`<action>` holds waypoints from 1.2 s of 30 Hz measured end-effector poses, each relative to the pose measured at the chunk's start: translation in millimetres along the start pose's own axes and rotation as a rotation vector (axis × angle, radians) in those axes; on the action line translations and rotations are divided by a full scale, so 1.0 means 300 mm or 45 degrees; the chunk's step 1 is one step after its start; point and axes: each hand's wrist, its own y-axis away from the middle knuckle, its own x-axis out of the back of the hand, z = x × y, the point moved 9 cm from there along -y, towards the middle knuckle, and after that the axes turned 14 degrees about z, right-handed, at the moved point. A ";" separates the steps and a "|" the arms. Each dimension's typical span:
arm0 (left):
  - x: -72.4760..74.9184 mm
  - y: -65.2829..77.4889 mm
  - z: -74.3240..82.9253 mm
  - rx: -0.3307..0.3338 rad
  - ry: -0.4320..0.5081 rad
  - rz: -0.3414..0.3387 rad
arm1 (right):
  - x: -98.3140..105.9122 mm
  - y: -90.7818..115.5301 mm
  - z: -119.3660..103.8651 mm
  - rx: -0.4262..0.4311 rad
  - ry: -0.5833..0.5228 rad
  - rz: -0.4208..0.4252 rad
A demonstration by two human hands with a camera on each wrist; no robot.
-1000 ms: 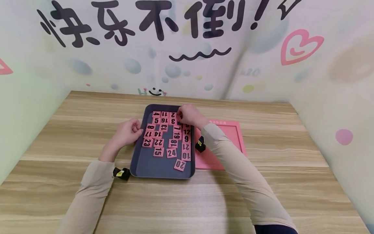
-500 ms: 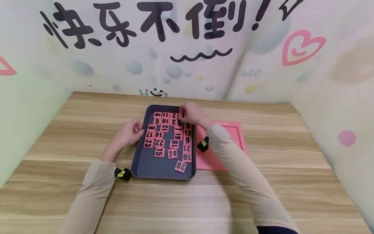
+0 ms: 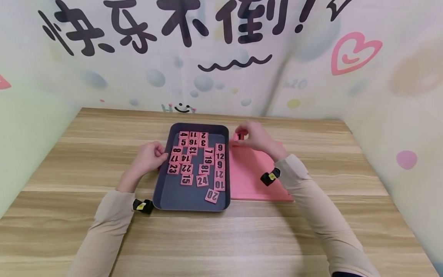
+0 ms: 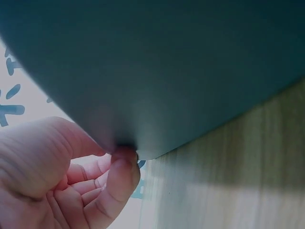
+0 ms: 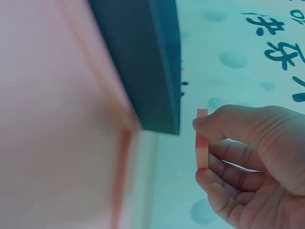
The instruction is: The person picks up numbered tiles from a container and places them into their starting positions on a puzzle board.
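A dark rectangular tray [image 3: 180, 196] holds several pink number tiles [image 3: 202, 181], lying flat with their digits turned various ways. At its left side my left hand [image 3: 150, 157] pinches the rim; in the left wrist view thumb and fingertips meet at the edge of the tray wall [image 4: 162, 71]. My right hand [image 3: 257, 136] pinches a pink tile [image 3: 238, 136] marked 1, held over the far edge of a pink board [image 3: 249, 173]. Seen edge-on in the right wrist view, that tile [image 5: 202, 152] sits between thumb and fingertips, apart from the tray.
The pink board lies against the tray's right side, its far part covered by my right hand and forearm. Around both spreads a wood-grain table [image 3: 194, 246]. Behind it stands a printed backdrop [image 3: 214, 88] with large black characters.
My right hand has lifted the 1 tile from the tray's far right corner and carried it right, over the board's far edge. The left hand stays at the tray's rim.
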 end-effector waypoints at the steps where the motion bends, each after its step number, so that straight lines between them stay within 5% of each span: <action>1: 0.000 0.000 0.000 0.003 -0.003 -0.001 | -0.003 0.010 0.012 -0.011 0.008 -0.015; 16: 0.002 0.002 0.003 -0.019 -0.037 0.007 | -0.112 0.079 0.065 -0.049 0.093 -0.163; 36: -0.002 -0.003 0.003 -0.059 -0.044 0.024 | -0.118 0.082 0.085 -0.157 0.046 -0.089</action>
